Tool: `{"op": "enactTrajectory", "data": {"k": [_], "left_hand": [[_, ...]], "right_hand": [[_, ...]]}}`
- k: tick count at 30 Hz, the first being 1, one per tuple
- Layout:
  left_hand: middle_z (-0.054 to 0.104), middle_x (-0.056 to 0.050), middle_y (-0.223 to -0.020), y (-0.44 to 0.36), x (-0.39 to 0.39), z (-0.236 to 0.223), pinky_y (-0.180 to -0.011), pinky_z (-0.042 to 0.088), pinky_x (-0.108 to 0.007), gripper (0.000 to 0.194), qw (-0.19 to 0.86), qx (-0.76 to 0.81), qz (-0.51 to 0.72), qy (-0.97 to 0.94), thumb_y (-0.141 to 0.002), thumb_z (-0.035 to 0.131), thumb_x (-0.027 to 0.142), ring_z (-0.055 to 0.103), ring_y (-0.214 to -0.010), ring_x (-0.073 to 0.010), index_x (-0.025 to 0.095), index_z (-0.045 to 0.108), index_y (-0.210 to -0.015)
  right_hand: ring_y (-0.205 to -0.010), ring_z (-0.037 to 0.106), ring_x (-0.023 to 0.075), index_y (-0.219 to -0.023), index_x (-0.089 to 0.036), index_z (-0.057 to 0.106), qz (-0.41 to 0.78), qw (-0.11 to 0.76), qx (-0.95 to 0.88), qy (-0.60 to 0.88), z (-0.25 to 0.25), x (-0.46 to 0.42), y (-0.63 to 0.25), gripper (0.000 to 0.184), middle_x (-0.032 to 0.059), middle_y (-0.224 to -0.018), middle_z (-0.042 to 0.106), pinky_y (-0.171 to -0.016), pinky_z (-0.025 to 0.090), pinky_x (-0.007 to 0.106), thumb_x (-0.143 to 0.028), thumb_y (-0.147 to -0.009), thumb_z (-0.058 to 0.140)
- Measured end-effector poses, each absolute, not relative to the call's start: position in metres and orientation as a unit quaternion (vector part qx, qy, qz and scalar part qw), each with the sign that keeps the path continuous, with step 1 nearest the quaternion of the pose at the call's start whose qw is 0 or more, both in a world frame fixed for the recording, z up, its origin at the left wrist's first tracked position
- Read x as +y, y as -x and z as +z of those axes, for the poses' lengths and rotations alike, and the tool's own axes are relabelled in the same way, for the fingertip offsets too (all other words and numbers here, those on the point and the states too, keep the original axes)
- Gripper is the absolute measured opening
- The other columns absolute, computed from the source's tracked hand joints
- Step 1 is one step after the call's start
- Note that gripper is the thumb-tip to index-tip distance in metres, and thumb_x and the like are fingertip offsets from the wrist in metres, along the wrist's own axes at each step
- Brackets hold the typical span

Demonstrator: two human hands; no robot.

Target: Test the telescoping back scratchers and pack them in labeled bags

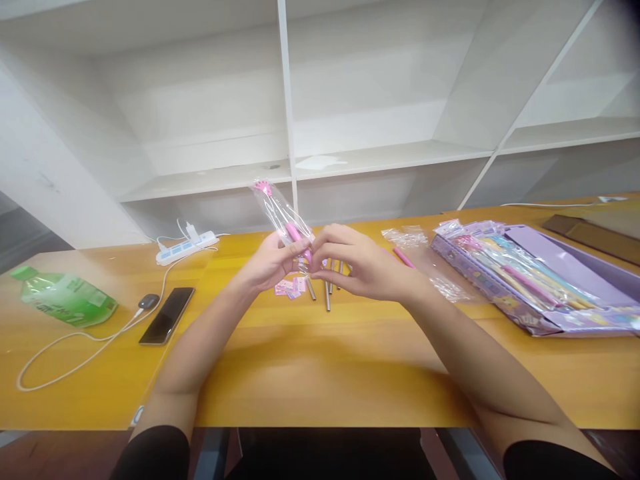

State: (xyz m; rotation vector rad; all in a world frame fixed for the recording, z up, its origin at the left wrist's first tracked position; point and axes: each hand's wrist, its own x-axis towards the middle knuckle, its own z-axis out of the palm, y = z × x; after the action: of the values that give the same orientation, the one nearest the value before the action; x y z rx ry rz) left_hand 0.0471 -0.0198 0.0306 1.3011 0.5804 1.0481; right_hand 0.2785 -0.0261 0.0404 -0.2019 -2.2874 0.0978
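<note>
My left hand [274, 260] is closed around a bagged pink back scratcher [293, 232]. Its small hand-shaped head points up and away to the left inside the clear plastic bag [280, 207]. At the lower end of the bag, my right hand [357, 261] has its thumb and fingers pinched together on the plastic. Below the hands lie several thin metal rods [327, 297], partly hidden by my fingers. Small pink printed cards [290, 287] rest beside them on the table. A loose pink handle [403, 257] lies just past my right hand.
On the right, a purple display box [530, 247] holds several bagged scratchers. Empty plastic bags [407, 237] lie beside it. A green bottle [67, 297], a phone [167, 316], a white cable and a power strip [187, 248] occupy the left. White shelving [287, 87] stands behind the table.
</note>
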Motion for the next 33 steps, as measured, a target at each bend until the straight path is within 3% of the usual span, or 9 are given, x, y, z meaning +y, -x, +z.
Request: {"op": "enactTrajectory", "data": {"k": [3,6,9,12,16,23,33], "left_hand": [[0.073,-0.005,-0.092,-0.046,-0.019,0.032,-0.075,0.066,-0.034,0.042,0.619,0.256,0.456,-0.585,-0.088,0.093,0.042,0.076,-0.087,-0.0204,0.016,0.068,-0.109],[0.074,-0.006,-0.098,-0.041,-0.018,0.034,-0.077,0.067,-0.033,0.038,0.590,0.258,0.451,-0.618,-0.092,0.091,0.040,0.078,-0.091,-0.0208,0.017,0.068,-0.112],[0.076,-0.007,-0.104,-0.034,-0.018,0.035,-0.079,0.066,-0.029,0.038,0.554,0.258,0.414,-0.675,-0.093,0.090,0.038,0.078,-0.091,-0.0186,0.018,0.069,-0.117],[0.078,-0.009,-0.107,-0.030,-0.019,0.034,-0.080,0.065,-0.030,0.039,0.547,0.256,0.360,-0.711,-0.096,0.087,0.043,0.080,-0.092,-0.0191,0.018,0.065,-0.118],[0.078,-0.009,-0.106,-0.027,-0.019,0.035,-0.078,0.066,-0.033,0.040,0.556,0.262,0.310,-0.726,-0.101,0.079,0.050,0.082,-0.092,-0.0218,0.020,0.059,-0.116],[0.078,-0.008,-0.105,-0.019,-0.014,0.037,-0.087,0.066,-0.034,0.034,0.515,0.277,0.269,-0.765,-0.094,0.089,0.037,0.079,-0.097,-0.0201,0.018,0.067,-0.111],[0.079,-0.010,-0.107,-0.014,-0.007,0.036,-0.082,0.066,-0.033,0.039,0.507,0.280,0.252,-0.775,-0.091,0.090,0.035,0.079,-0.096,-0.0206,0.016,0.068,-0.116]], "right_hand": [[-0.100,0.059,0.0180,-0.103,-0.024,0.061,0.115,0.418,-0.893,0.122,0.038,-0.028,-0.275,0.008,0.0045,-0.108,0.057,-0.089,0.053,0.035,-0.019,-0.105,0.067],[-0.097,0.057,0.0180,-0.111,-0.025,0.054,0.188,0.413,-0.871,0.186,0.035,-0.029,-0.272,0.020,0.0059,-0.115,0.052,-0.084,0.055,0.036,-0.028,-0.102,0.072],[-0.090,0.062,0.0161,-0.119,-0.025,0.045,0.323,0.398,-0.823,0.246,0.033,-0.029,-0.268,0.040,0.0068,-0.120,0.057,-0.073,0.056,0.035,-0.043,-0.101,0.076],[-0.090,0.069,0.0173,-0.117,-0.026,0.043,0.434,0.381,-0.773,0.262,0.031,-0.027,-0.265,0.047,0.0051,-0.113,0.064,-0.064,0.056,0.032,-0.049,-0.097,0.079],[-0.088,0.071,0.0174,-0.111,-0.026,0.046,0.461,0.385,-0.756,0.259,0.027,-0.021,-0.263,0.053,0.0009,-0.100,0.066,-0.068,0.061,0.032,-0.044,-0.087,0.089],[-0.084,0.072,0.0173,-0.108,-0.025,0.047,0.504,0.354,-0.747,0.250,0.023,-0.009,-0.265,0.057,0.0002,-0.098,0.068,-0.072,0.063,0.035,-0.041,-0.081,0.095],[-0.084,0.077,0.0179,-0.110,-0.024,0.049,0.557,0.281,-0.748,0.229,0.031,-0.001,-0.281,0.045,0.0012,-0.096,0.073,-0.077,0.063,0.035,-0.035,-0.090,0.087]]}}
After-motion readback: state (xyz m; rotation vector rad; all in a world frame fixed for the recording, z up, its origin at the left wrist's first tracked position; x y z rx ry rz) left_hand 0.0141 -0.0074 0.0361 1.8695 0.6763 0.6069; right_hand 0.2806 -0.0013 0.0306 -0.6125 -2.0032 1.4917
